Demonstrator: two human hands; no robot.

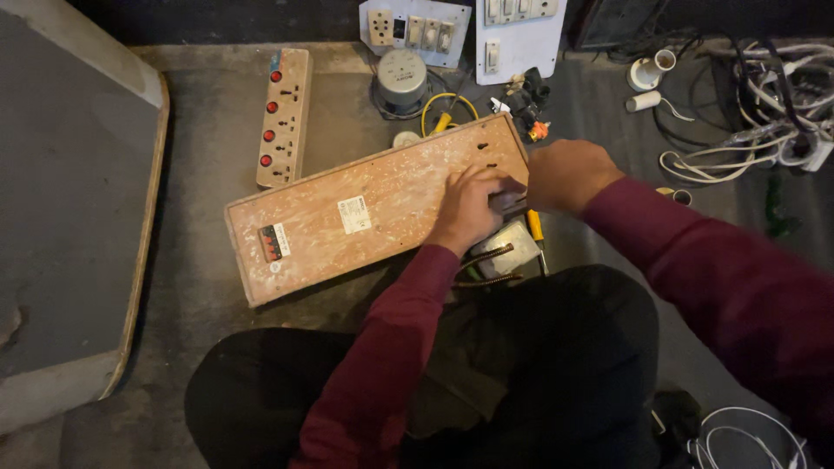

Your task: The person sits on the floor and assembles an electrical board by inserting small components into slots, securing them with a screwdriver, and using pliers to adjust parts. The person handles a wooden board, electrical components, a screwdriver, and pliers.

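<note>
A long wooden board point(365, 213) with a small red switch block point(274, 241) and a white label lies on the floor in front of my knees. My left hand point(469, 207) rests on its right end, fingers bent at the near edge. My right hand point(566, 174) is closed just beside it, at the board's right corner, gripping a dark tool handle point(511, 202) that shows between the two hands. A grey metal box point(508, 247) and a yellow-handled screwdriver point(535, 227) lie under my hands.
A wooden power strip point(282, 117) with red switches lies behind the board. Farther back are a round grey metal part point(401, 80), white switch plates point(517, 35), a yellow wire loop point(447, 108) and tangled white cables point(764, 113). A large grey slab point(69, 217) fills the left.
</note>
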